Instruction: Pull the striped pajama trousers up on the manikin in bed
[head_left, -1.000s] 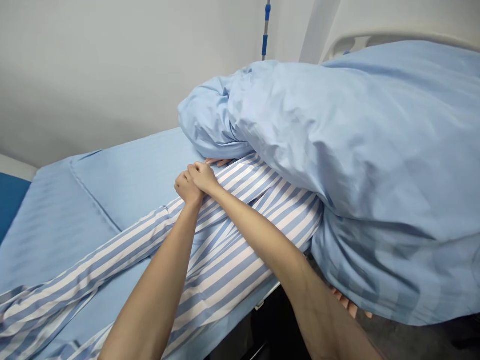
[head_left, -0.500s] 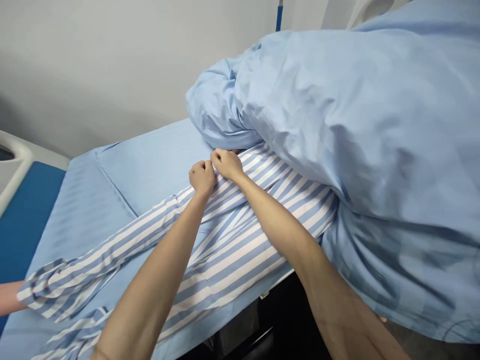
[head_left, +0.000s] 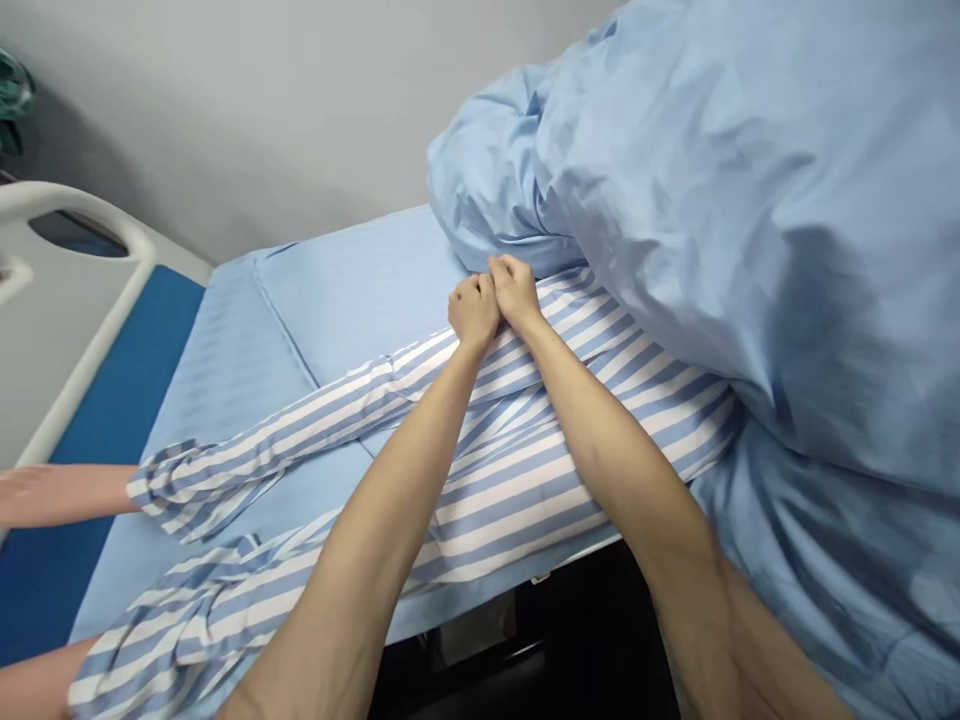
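The left hand (head_left: 474, 308) and the right hand (head_left: 515, 290) are both drawn into fists, side by side and touching, fingers curled under. They lie over the thigh of the wall-side leg of blue-and-white striped pajama trousers (head_left: 517, 490); whether either pinches cloth cannot be told, as the undersides are hidden. The right fist sits just beside the lower edge of a light-blue quilt (head_left: 675, 200), which is heaped over the head-ward part of the bed and hangs past its near edge.

The trousers stretch lengthwise along the light-blue bed sheet (head_left: 352, 280), one leg along the middle, the other close to the near edge. At the foot end a bare foot (head_left: 75, 492) emerges from the wall-side cuff, and a bare shin (head_left: 45, 680) from the near one, cut off by the picture's border. Beyond a dark-blue mattress strip (head_left: 142, 370) stands the pale footboard (head_left: 67, 300), with an oval handhold. A gray wall (head_left: 262, 100) rises behind the far edge.
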